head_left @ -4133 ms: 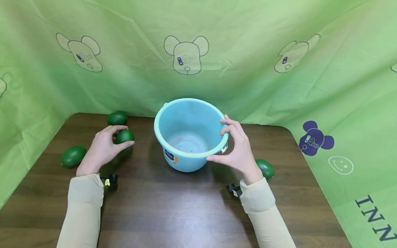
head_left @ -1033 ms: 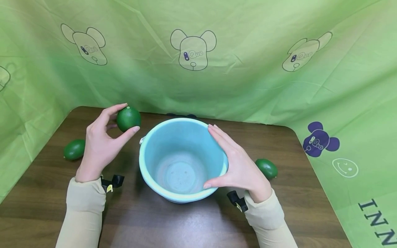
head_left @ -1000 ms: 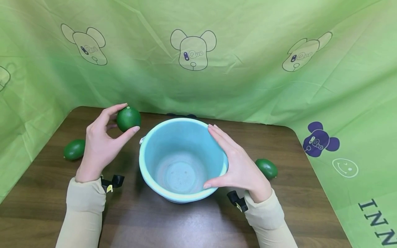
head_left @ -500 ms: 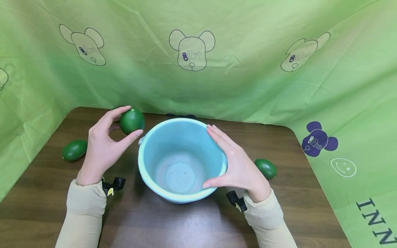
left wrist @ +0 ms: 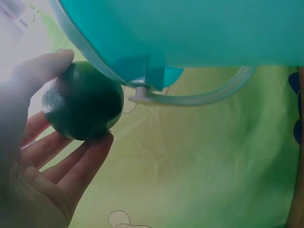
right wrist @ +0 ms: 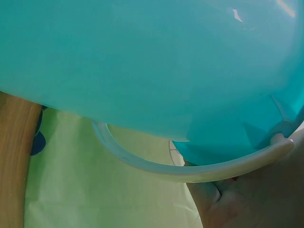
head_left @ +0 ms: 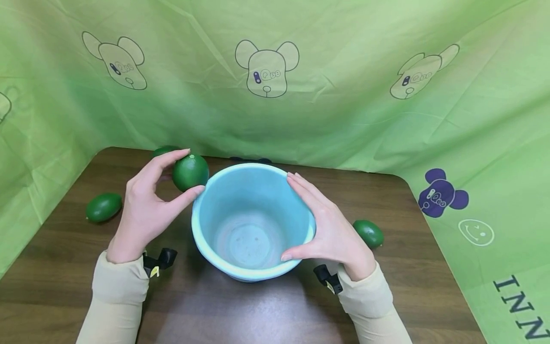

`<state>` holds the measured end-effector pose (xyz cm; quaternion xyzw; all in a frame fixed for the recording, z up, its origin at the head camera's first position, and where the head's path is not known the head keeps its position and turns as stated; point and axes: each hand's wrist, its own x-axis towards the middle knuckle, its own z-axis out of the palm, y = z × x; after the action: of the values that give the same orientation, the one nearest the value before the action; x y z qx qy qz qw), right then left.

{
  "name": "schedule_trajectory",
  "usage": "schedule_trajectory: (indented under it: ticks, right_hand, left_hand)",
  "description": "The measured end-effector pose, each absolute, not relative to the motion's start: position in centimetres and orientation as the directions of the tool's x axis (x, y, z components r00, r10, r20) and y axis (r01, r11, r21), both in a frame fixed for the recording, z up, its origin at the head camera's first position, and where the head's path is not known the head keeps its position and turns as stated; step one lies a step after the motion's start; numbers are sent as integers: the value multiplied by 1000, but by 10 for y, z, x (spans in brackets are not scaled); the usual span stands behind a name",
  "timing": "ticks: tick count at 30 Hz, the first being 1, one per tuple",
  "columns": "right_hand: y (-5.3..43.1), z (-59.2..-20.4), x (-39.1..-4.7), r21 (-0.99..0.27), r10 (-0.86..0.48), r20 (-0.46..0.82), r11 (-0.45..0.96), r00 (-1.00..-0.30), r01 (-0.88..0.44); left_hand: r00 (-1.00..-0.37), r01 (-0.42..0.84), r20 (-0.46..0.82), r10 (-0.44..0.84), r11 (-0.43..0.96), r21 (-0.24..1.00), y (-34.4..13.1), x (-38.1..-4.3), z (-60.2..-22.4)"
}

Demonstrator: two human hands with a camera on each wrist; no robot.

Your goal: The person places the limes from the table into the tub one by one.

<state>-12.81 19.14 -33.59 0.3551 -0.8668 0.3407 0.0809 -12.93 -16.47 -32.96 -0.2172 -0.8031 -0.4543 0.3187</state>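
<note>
My left hand [head_left: 148, 205] pinches a glossy dark green lime [head_left: 190, 173] between thumb and fingertips, above the table. The lime is right beside the left rim of a light blue bucket [head_left: 253, 191], overlapping it slightly in the head view. In the left wrist view the fingers [left wrist: 88, 166] curve under the lime, next to the joint of the pale bucket handle [left wrist: 204, 98]. My right hand [head_left: 331, 224] grips the bucket's right rim, thumb at the front and fingers farther back. Nothing lies inside the bucket. In the right wrist view the bucket wall hides most of that hand.
More limes lie on the brown wooden table [head_left: 266, 315]: one at the left [head_left: 103, 207], one at the right [head_left: 368, 233], and a lime at the back [head_left: 164, 151] partly behind my left hand. A green printed cloth [head_left: 266, 124] surrounds the table.
Over the last second my left hand has moved right with the lime, up to the bucket's rim. Since the oldest frame the lime has risen and the bucket has come nearer to me.
</note>
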Motion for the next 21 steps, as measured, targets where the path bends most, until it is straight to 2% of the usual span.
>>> schedule_trajectory:
  ticks: [14,21]
  right_hand:
    - [191,-337,-129,-539,-554,384,515,-738,-667]
    - [191,-337,-127,-544,-544,377,525,-750,-654]
  left_hand:
    - [-667,687,736,116,477,548,-159,-124,-325]
    - [-623,739,765,163,444,507,-155,-123,-326]
